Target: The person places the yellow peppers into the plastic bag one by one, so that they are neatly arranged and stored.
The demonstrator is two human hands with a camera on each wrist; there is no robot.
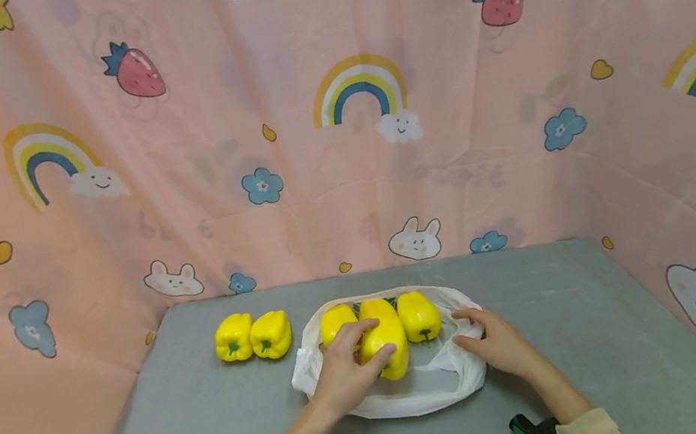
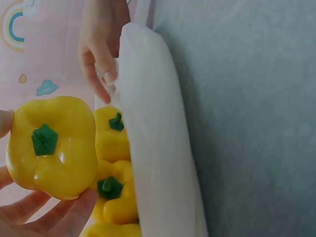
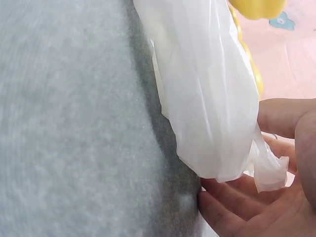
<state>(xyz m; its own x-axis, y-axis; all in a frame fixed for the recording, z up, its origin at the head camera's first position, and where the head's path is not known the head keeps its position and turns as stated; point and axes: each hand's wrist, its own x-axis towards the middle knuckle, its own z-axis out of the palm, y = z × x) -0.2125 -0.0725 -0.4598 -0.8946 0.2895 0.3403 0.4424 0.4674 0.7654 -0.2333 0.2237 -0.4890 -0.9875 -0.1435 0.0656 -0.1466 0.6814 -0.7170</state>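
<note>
My left hand (image 1: pixel 348 376) grips a yellow bell pepper (image 1: pixel 388 347) between thumb and fingers, above the opening of a white plastic bag (image 1: pixel 412 406). The pepper's green stem faces the left wrist camera, where the whole pepper (image 2: pixel 52 148) shows. Inside the bag are more yellow bell peppers, one at the right (image 1: pixel 419 316) and one at the left (image 1: pixel 336 320), partly covered by my hand. At the bag's right side, my right hand (image 1: pixel 501 344) holds the edge, with thumb and fingers around the plastic (image 3: pixel 212 98).
Two more yellow bell peppers, one (image 1: pixel 233 337) beside the other (image 1: pixel 271 334), sit left of the bag on the grey table (image 1: pixel 538 293). A pink patterned curtain (image 1: pixel 344 195) encloses the back and sides.
</note>
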